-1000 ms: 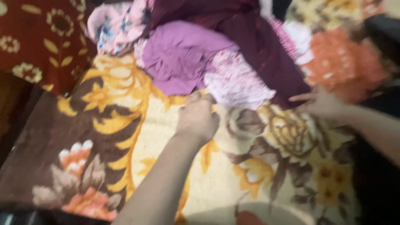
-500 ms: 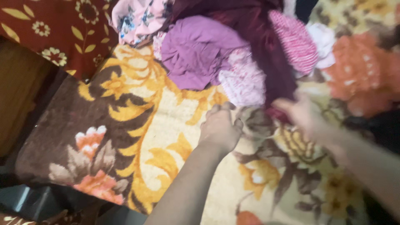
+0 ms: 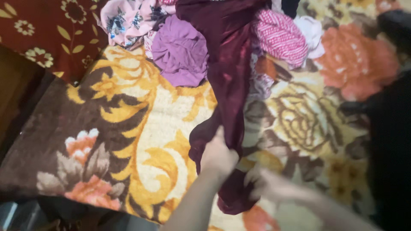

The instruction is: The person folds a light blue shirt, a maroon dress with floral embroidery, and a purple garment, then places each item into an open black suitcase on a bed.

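A long maroon garment is seen stretched from the clothes pile at the top centre of the frame down to the lower centre, lying over a floral blanket in brown, yellow and cream. The left hand, lower centre, is closed around the garment's lower part, cloth bunched in the fist. The right hand, just right of it and blurred, is at the garment's lower edge; whether it is closed on the cloth cannot be told. In the pile, a purple cloth lies left of the maroon garment, a pink floral cloth at upper left, a pink-and-white striped piece to the right. A red floral fabric is noted in the upper left corner.
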